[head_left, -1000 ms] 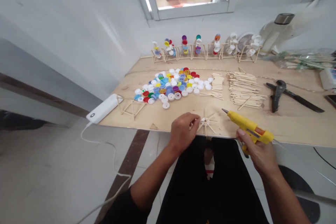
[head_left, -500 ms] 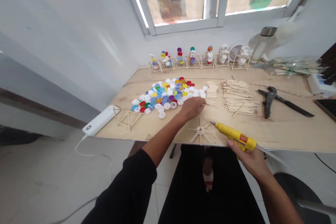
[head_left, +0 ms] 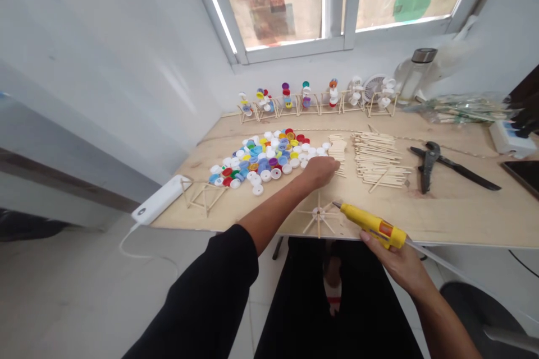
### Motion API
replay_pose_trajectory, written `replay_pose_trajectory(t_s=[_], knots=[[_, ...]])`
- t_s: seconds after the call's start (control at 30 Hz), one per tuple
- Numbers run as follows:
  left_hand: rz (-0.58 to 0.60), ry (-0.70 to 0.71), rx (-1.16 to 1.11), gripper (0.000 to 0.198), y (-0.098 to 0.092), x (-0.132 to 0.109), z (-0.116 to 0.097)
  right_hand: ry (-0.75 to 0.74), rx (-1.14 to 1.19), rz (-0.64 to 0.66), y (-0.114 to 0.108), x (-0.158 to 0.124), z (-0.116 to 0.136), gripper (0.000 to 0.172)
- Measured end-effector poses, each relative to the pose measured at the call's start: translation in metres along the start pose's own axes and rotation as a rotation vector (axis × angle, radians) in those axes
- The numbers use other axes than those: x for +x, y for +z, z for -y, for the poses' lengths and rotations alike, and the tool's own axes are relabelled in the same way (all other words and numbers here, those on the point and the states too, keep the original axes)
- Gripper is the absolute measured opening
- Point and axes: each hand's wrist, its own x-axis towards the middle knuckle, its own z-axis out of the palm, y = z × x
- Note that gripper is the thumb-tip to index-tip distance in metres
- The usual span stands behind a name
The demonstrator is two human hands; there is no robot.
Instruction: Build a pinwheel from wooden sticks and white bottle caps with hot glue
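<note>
My right hand (head_left: 389,255) is wrapped round a yellow hot glue gun (head_left: 373,225), its nozzle pointing left over a spoked wheel of sticks. That wheel (head_left: 319,213) has a white cap at its middle and lies by the table's front edge. My left hand (head_left: 320,171) is closed at the near left side of a stack of short sticks (head_left: 337,148). Its fingertips are partly hidden, and what they pinch, if anything, I cannot make out. A heap of coloured bottle caps (head_left: 269,157) spreads out to the left of this hand.
Longer sticks (head_left: 377,160) and black-handled pliers (head_left: 429,165) lie to the right. Several stick frames with bottle-cap wheels (head_left: 306,95) line the back edge. A bare stick frame (head_left: 204,197) stands at the left, beside a white power strip (head_left: 162,199).
My left hand has shifted slightly right, closer over the short sticks. The glue gun stays in my right hand, its nozzle still near the wheel. The whole view has shifted a little.
</note>
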Motion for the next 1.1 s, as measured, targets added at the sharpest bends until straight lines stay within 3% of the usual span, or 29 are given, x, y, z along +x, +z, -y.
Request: replay_pose_trajectory(t_s=[0.5, 1.1], knots=[[0.105, 0.036, 0.063, 0.028, -0.007, 0.008, -0.006, -0.036, -0.016, -0.003, 0.002, -0.001, 0.006, 0.037], [0.252, 0.035, -0.026, 0.022, -0.024, 0.019, 0.0, 0.0, -0.019, -0.02, 0.001, 0.001, 0.008, 0.042]])
